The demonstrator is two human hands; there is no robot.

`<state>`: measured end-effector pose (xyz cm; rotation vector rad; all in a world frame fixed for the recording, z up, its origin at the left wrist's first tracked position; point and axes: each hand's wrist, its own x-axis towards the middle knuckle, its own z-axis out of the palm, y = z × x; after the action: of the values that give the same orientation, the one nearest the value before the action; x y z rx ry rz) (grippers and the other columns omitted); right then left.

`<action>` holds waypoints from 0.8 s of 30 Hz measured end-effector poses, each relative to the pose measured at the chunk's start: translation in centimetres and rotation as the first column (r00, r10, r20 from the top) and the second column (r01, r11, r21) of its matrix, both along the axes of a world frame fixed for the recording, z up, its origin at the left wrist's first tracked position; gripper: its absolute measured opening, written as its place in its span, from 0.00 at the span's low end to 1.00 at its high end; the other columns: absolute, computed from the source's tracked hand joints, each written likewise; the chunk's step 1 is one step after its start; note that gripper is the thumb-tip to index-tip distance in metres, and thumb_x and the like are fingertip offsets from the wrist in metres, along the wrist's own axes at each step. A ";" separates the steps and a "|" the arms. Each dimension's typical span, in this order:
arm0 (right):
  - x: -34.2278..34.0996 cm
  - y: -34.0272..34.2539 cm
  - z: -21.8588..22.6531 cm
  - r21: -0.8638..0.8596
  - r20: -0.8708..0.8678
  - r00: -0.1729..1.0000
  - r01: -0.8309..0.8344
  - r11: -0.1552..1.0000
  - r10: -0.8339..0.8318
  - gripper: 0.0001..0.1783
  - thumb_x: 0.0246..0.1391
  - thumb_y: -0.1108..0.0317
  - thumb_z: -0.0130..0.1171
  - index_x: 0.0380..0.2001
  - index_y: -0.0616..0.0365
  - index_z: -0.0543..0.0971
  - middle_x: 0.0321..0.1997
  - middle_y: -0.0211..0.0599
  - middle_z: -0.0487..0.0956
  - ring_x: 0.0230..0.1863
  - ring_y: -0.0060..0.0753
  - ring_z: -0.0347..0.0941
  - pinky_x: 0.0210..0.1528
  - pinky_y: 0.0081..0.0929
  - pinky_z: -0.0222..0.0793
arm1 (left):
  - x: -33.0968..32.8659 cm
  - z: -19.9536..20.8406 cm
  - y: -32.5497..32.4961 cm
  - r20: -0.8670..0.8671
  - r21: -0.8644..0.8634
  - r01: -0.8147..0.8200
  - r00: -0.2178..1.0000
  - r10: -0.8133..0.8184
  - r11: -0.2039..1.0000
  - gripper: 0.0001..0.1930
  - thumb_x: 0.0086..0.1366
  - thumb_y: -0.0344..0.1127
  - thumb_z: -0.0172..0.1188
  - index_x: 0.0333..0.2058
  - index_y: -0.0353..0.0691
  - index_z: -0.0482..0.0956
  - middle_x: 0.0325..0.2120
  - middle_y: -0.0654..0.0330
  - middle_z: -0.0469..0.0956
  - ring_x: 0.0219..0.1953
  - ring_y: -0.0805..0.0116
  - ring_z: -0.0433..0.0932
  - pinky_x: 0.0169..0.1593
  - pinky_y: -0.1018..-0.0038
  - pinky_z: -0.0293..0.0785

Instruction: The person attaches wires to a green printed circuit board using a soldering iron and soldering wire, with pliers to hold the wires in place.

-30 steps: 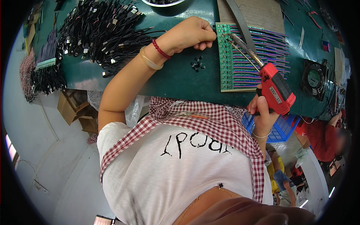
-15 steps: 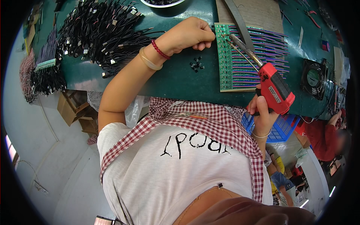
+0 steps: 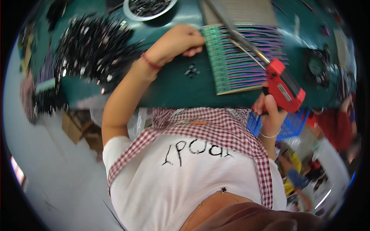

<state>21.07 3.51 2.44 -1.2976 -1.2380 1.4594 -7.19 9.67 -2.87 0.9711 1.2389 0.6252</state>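
Observation:
My left hand (image 3: 180, 43) is closed, its fingertips pinched at the upper left corner of a green circuit board panel (image 3: 216, 63). Whatever the fingers hold is hidden. Thin coloured wires (image 3: 252, 63) run rightward in rows from the panel. In my right hand (image 3: 271, 112) is a red soldering gun (image 3: 284, 88), gripped by its handle. Its long metal barrel reaches up-left over the upper wires, with a thin feed tube beneath it; motion blur obscures the tip. Below my left hand lies a small cluster of black components (image 3: 192, 71) on the green tabletop.
A long grey metal strip (image 3: 219, 13) crosses the panel's top. A white bowl (image 3: 130, 14) of small dark parts stands behind my left hand. Bundled black cables (image 3: 96, 50) pile at left. A black fan (image 3: 317, 67) sits at right; a blue crate (image 3: 291, 127) is below the table edge.
The whole view has shifted and blurred, bringing more of the bowl into sight. The soldering gun's tip has moved rightward relative to the panel. My left hand stays at the panel's corner.

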 end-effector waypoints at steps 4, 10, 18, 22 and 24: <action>1.4 0.0 0.4 -0.075 0.004 0.998 0.066 0.995 -0.066 0.09 0.50 0.69 0.59 0.32 0.63 0.74 0.18 0.27 0.71 0.16 0.16 0.66 0.18 0.15 0.61 | 1.1 0.5 0.8 -0.004 0.004 -0.008 1.000 0.008 1.000 0.15 0.58 0.38 0.52 0.14 0.43 0.65 0.10 0.71 0.61 0.14 0.84 0.55 0.19 0.81 0.47; 1.6 0.4 1.7 -0.129 -0.243 0.959 0.120 0.984 -0.149 0.16 0.47 0.61 0.63 0.31 0.62 0.72 0.17 0.31 0.73 0.13 0.18 0.67 0.16 0.17 0.64 | 1.2 0.2 1.1 -0.106 -0.022 0.013 0.994 -0.015 1.000 0.10 0.59 0.33 0.50 0.19 0.41 0.66 0.11 0.68 0.65 0.11 0.82 0.58 0.15 0.84 0.51; 1.2 0.1 0.5 -0.005 -0.300 0.951 0.077 0.997 -0.075 0.16 0.48 0.59 0.61 0.22 0.62 0.73 0.14 0.29 0.72 0.12 0.17 0.66 0.15 0.16 0.62 | -0.1 -0.9 0.3 0.050 -0.053 0.018 0.999 -0.016 0.998 0.09 0.64 0.36 0.51 0.26 0.40 0.66 0.17 0.64 0.68 0.14 0.81 0.62 0.16 0.87 0.56; 1.5 -0.3 0.4 0.014 -0.319 0.937 0.152 0.988 -0.140 0.16 0.48 0.58 0.60 0.21 0.62 0.73 0.13 0.28 0.71 0.11 0.17 0.66 0.15 0.17 0.62 | 1.3 1.5 -1.5 -0.268 0.103 0.135 0.958 -0.103 0.986 0.09 0.63 0.34 0.53 0.26 0.36 0.69 0.17 0.64 0.68 0.17 0.78 0.64 0.22 0.83 0.60; 1.9 -0.5 0.7 0.009 -0.302 0.941 0.161 0.987 -0.150 0.17 0.48 0.58 0.60 0.22 0.62 0.73 0.13 0.28 0.71 0.11 0.17 0.66 0.15 0.17 0.62 | 0.7 1.0 -3.8 -0.477 0.241 0.342 0.857 -0.196 0.908 0.05 0.58 0.27 0.56 0.29 0.32 0.70 0.20 0.61 0.69 0.19 0.73 0.65 0.25 0.78 0.62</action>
<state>22.95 2.96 3.10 -1.0764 -0.9343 1.4520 -6.50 5.89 -1.90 1.6009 1.3839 0.3900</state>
